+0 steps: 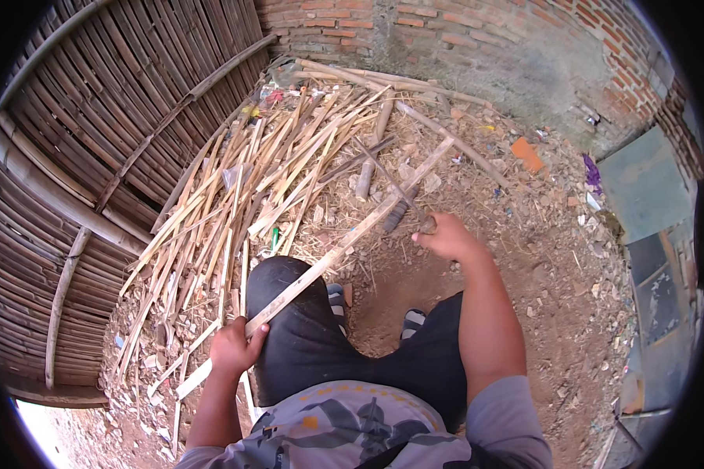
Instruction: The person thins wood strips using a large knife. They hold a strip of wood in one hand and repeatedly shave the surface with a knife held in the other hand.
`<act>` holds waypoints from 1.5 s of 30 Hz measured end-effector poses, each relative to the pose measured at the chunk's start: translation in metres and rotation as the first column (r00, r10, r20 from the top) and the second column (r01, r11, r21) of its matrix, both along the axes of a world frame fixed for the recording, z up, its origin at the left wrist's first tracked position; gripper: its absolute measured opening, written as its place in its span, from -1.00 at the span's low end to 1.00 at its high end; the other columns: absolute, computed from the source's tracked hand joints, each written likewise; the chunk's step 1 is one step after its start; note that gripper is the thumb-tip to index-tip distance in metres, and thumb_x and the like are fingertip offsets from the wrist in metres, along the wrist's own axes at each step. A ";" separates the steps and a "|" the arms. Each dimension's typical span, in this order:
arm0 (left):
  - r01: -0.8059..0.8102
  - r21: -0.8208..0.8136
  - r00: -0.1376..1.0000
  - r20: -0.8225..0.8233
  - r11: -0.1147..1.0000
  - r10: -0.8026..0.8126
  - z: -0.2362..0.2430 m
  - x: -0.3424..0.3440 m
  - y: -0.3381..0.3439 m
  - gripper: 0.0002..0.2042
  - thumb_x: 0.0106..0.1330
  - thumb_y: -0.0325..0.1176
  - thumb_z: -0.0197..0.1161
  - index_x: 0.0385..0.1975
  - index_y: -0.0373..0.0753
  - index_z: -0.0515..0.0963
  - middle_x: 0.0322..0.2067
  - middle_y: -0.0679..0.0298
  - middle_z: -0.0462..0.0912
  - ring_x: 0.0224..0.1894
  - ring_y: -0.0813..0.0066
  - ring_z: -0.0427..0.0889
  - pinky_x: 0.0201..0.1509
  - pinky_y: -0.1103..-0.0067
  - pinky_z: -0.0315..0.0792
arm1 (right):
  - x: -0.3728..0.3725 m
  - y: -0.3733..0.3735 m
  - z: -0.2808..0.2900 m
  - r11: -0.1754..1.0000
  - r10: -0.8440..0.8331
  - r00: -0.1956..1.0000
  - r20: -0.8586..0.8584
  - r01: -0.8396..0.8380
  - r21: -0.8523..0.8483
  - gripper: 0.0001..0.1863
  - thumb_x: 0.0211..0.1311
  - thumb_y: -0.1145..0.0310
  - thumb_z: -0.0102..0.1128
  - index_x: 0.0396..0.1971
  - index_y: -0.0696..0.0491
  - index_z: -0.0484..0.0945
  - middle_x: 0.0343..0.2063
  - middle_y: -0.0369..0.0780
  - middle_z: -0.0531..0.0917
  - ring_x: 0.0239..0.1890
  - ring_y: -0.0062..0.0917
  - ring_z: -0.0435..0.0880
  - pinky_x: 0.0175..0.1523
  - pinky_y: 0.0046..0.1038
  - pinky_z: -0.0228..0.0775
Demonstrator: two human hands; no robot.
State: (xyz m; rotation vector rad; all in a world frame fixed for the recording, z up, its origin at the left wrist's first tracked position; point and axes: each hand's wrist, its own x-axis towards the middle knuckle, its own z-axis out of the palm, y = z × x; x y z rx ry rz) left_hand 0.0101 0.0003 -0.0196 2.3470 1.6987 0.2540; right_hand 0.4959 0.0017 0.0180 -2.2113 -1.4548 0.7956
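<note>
My left hand (pixel 236 349) is closed around the lower part of a long pale wooden strip (pixel 328 259). The strip slants up and to the right across my left thigh, its far end beyond my knees. My right hand (pixel 448 237) is curled round the near end of a long, thin knife (pixel 385 171), whose dark blade points to the upper left and crosses the strip near its far part. A short dark ridged piece (pixel 396 216) lies under the strip beside the blade; its kind is unclear.
A heap of split strips (pixel 242 187) covers the ground on the left, next to a bamboo-slat wall (pixel 117 117). Thicker poles (pixel 446 141) lie ahead before a brick wall (pixel 461 35). Grey panels (pixel 648 184) lean at the right. Straw and rubble litter the dirt.
</note>
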 end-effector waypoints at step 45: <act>-0.024 -0.025 0.999 0.024 0.999 0.025 0.000 -0.002 0.001 -0.44 0.32 0.23 0.20 -0.44 -0.29 0.52 -0.58 -0.11 0.63 -0.45 -0.16 0.68 -0.33 0.11 0.55 | -0.057 -0.004 0.026 0.862 0.504 0.860 0.087 -0.493 -0.118 -0.44 0.04 0.08 0.48 -0.06 0.16 0.62 -0.16 0.02 0.70 -0.08 -0.11 0.70 0.04 -0.22 0.52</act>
